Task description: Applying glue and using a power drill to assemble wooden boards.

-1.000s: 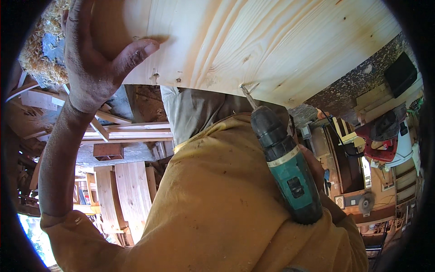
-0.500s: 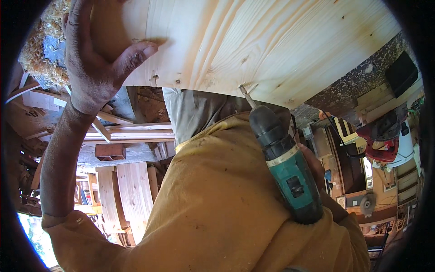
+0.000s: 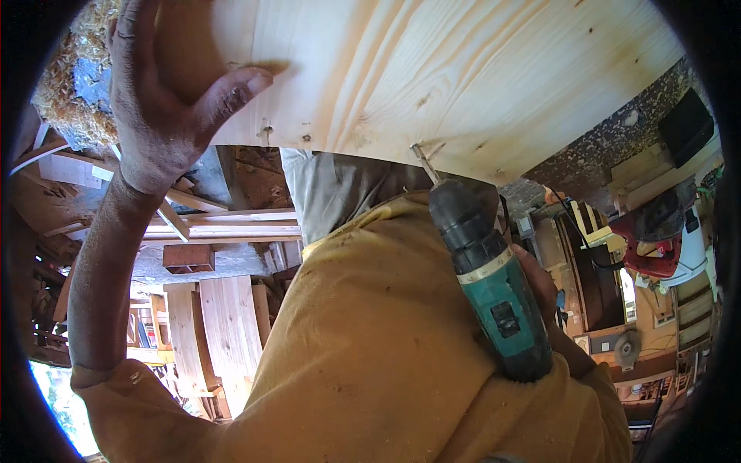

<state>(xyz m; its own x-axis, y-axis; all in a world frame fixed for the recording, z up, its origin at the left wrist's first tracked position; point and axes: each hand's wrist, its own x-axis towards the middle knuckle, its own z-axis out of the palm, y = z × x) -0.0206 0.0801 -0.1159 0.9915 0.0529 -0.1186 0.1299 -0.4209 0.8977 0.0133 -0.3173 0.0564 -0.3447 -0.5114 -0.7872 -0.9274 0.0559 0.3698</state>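
A pale wooden board [image 3: 455, 69] with brown grain spans the top of the head view. My left hand [image 3: 166, 112] lies against its left end, thumb stretched out and fingers running up out of the picture. Partly hidden behind a green and black cordless drill [image 3: 502, 297], my right hand [image 3: 538, 279] is wrapped round the drill's handle. The drill's bit [image 3: 424, 162] points up and away, its tip at the board's near edge, where a small mark or screw shows. Further left along that edge are a couple of small dark holes or knots [image 3: 265, 131].
Wood shavings [image 3: 65, 77] lie at the far left. Offcuts and long strips [image 3: 224, 226] are below the board, beside a brick [image 3: 188, 258]. Planks [image 3: 231, 328] lean lower left. A red power tool [image 3: 652, 255] and a dark block [image 3: 685, 127] are at the right.
The drill has shifted very slightly to the right, its bit tip staying at the board's near edge. My left hand keeps its place on the board.
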